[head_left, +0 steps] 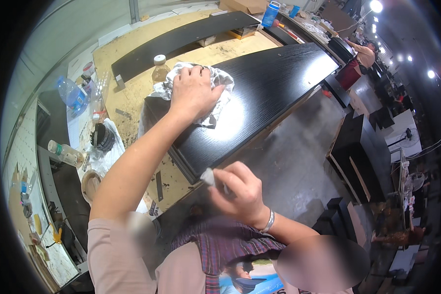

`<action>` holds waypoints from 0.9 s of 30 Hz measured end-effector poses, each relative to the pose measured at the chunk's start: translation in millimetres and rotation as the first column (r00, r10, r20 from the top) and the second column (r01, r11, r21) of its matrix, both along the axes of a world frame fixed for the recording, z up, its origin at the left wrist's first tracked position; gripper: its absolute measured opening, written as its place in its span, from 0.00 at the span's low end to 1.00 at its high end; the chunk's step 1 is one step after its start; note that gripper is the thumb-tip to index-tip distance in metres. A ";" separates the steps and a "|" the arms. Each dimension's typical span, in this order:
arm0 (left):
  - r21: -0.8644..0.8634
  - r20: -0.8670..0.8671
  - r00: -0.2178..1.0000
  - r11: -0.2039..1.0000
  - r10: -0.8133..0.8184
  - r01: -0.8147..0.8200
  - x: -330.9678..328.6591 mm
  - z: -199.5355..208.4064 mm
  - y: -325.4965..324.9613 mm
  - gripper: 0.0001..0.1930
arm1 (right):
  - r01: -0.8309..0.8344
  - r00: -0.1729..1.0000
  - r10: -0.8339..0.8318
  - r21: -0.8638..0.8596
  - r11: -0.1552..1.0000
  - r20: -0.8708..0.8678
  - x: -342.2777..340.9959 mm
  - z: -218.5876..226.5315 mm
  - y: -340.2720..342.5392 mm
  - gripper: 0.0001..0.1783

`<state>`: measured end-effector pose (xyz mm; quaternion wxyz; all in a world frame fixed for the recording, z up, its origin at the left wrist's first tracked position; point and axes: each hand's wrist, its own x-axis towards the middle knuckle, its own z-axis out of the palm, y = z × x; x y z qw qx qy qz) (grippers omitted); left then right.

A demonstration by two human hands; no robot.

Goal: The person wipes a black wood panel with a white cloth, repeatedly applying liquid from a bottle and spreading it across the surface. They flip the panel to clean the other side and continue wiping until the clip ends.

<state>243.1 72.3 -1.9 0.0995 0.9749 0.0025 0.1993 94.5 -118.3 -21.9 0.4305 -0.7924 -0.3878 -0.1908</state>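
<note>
A black wood-grained panel (pixel 272 73) lies on the workbench with its near corner toward me. My left hand (pixel 193 93) presses down on a crumpled white cloth (pixel 223 85) with grey markings, fingers curled over it, at the panel's left end. Just behind the cloth stands a capped bottle (pixel 159 71) of yellowish liquid. My right hand (pixel 240 191), a silver bracelet at its wrist, is at the panel's near corner. Its fingers pinch a small whitish wad (pixel 208 177); whether this is cloth or paper I cannot tell.
A curved black board (pixel 181 41) lies farther back on the yellowish bench. To the left are a large plastic bottle (pixel 72 95), a smaller bottle (pixel 66 153), a round black brush-like thing (pixel 102 136) and a bowl (pixel 90 183). Black furniture (pixel 360 157) stands right; another person (pixel 365 55) works beyond.
</note>
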 end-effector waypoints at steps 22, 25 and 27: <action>-0.010 0.040 0.999 1.000 -0.014 0.014 -1.6 -1.7 0.8 0.30 | 0.068 0.983 -0.054 -0.074 0.995 0.178 52.1 14.8 -27.5 0.22; -0.005 0.057 0.998 1.000 -0.022 0.022 0.3 -5.5 1.8 0.30 | -0.041 0.978 0.066 -0.126 0.991 0.199 47.9 12.7 -21.4 0.23; -0.003 0.074 0.997 1.000 -0.028 0.028 0.3 -7.5 2.2 0.31 | -0.005 0.990 0.022 -0.122 0.993 0.142 48.5 15.2 -26.0 0.22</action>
